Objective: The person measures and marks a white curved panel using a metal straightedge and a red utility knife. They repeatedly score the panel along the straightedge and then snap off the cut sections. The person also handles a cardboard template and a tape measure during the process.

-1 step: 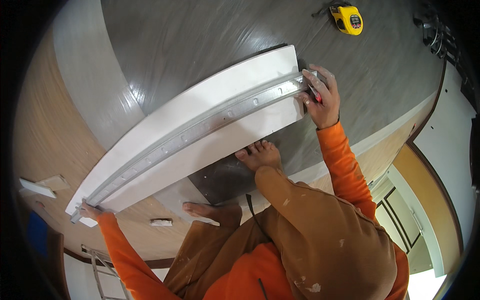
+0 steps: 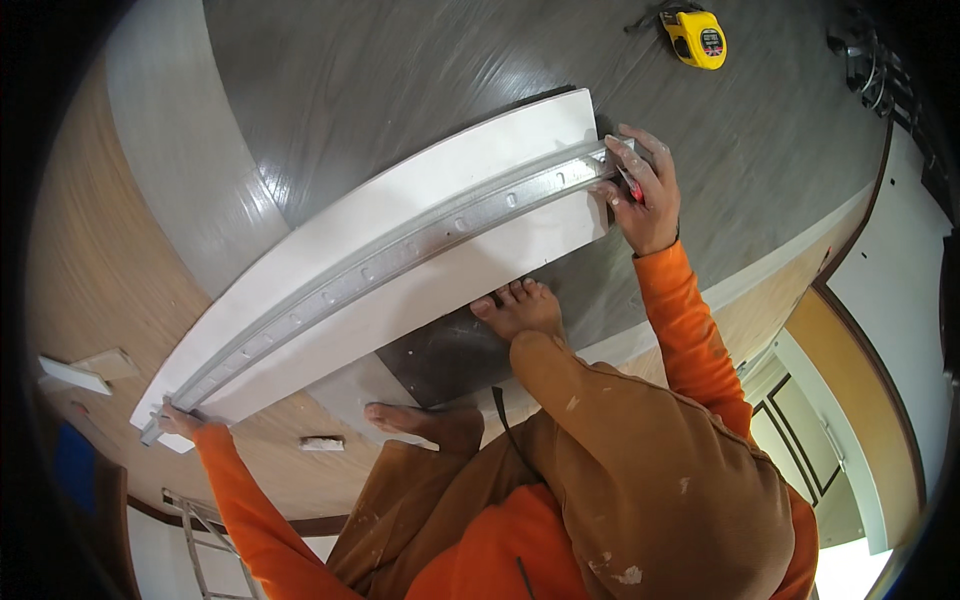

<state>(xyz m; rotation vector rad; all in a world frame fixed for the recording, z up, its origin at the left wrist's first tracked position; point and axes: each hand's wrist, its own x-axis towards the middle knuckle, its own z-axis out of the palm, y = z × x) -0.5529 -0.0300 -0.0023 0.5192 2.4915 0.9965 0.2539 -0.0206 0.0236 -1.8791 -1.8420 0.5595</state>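
Note:
A long silver metal profile (image 2: 400,250) with a row of slots lies lengthwise on a white board strip (image 2: 420,280). At the profile's far-left end, my left hand (image 2: 183,422) is closed around it, close to the board's end. My right hand (image 2: 645,190) grips the opposite end with thumb and fingers, where the profile reaches past the board's edge. Tucked in that same hand is a small red tool (image 2: 633,187) with a thin tip, mostly hidden by the fingers. My bare feet are on the near side of the board.
On the grey floor (image 2: 400,80) at the top right is a yellow tape measure (image 2: 697,40). White offcuts (image 2: 75,375) rest at the far left, and a small white piece (image 2: 322,444) lies near my left foot. A metal ladder (image 2: 205,540) stands at the lower left.
The profile's right end sits very slightly farther from me. Both hands keep their grip in the same places.

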